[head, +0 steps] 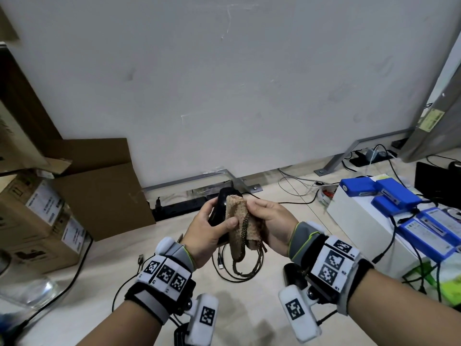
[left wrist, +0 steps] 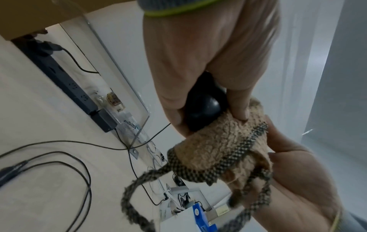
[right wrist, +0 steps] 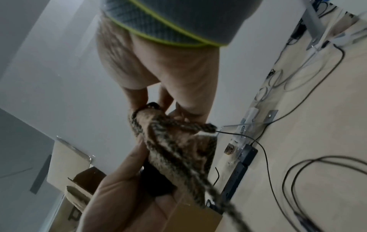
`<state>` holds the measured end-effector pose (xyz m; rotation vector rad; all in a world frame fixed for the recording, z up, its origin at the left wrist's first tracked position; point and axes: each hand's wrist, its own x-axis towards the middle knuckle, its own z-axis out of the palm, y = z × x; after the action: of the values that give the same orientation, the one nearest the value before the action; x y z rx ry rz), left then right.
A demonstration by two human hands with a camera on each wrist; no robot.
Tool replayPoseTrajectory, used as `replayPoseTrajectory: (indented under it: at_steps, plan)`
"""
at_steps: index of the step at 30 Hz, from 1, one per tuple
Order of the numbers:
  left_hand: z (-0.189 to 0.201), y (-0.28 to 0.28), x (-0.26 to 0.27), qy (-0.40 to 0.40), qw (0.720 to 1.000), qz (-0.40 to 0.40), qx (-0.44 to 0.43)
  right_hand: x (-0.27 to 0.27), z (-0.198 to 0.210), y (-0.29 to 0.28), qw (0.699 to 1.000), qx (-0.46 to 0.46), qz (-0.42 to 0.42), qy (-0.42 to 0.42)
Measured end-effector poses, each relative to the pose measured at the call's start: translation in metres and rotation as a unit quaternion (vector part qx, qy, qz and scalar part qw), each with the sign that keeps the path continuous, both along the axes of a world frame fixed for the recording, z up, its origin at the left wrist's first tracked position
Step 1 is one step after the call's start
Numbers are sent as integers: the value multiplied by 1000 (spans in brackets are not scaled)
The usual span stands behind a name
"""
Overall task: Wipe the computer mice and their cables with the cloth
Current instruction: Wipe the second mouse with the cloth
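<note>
My left hand (head: pixel 217 216) grips a black computer mouse (head: pixel 219 201) above the table, thumb over its near side. The right hand (head: pixel 259 213) pinches a tan cloth (head: pixel 237 218) with a dark checked hem and presses it on the mouse's top. In the left wrist view the cloth (left wrist: pixel 218 150) covers the front of the mouse (left wrist: pixel 204 109). The mouse's black cable (head: pixel 224 268) hangs down in loops onto the table. A second black mouse (head: pixel 291 273) lies on the table, partly hidden by my right wrist.
Cardboard boxes (head: pixel 32 208) are stacked at the left. A black power strip (head: pixel 184 206) lies along the white wall panel. On the right stands a white box (head: pixel 354 221) carrying blue battery packs (head: pixel 389 196) and several cables.
</note>
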<state>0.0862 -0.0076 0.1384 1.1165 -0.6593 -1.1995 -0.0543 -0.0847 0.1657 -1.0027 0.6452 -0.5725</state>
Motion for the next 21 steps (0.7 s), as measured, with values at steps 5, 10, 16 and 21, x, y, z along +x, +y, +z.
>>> replayPoseTrajectory:
  at_steps: [5, 10, 16, 21]
  plan:
    - [-3, 0, 3, 67, 997, -21, -13, -2, 3, -2, 1000, 12, 2, -13]
    - [-3, -2, 4, 97, 995, 10, -26, 3, 2, 0, 996, -65, -31, 56]
    - [1, -9, -2, 81, 996, 34, -15, 7, -8, 9, 940, -312, -40, 131]
    - [3, -8, -5, 63, 998, 13, -16, 9, -18, 8, 890, -401, -136, 171]
